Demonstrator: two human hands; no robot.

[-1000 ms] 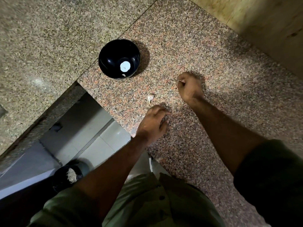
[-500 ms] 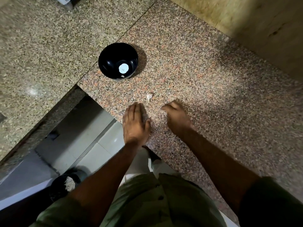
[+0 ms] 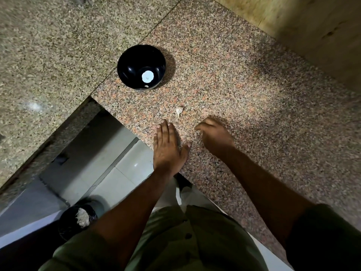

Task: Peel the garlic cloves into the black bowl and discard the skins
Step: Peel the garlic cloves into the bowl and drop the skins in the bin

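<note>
The left hand (image 3: 168,147) lies flat with fingers straight and together at the counter's (image 3: 244,98) near-left edge, palm down, holding nothing visible; placed like that, it looks set to sweep loose skins off the edge. The right hand (image 3: 214,137) hovers just beside it, fingers loosely curled; whether it pinches anything cannot be told. One pale scrap (image 3: 179,110), a skin or a small clove, lies just beyond the left fingertips, between the hands and the bowl (image 3: 129,63). The bowl stands further in, near the counter's left edge, well apart from both hands. It shows one round white spot at its bottom and one tiny pale bit near its wall; neither is clearly a clove. Below the edge, on the floor, one dark bin (image 3: 68,227) holds a pale heap, probably where skins are meant to fall.

Count: two hands, one bowl, one scrap, one bin.
</note>
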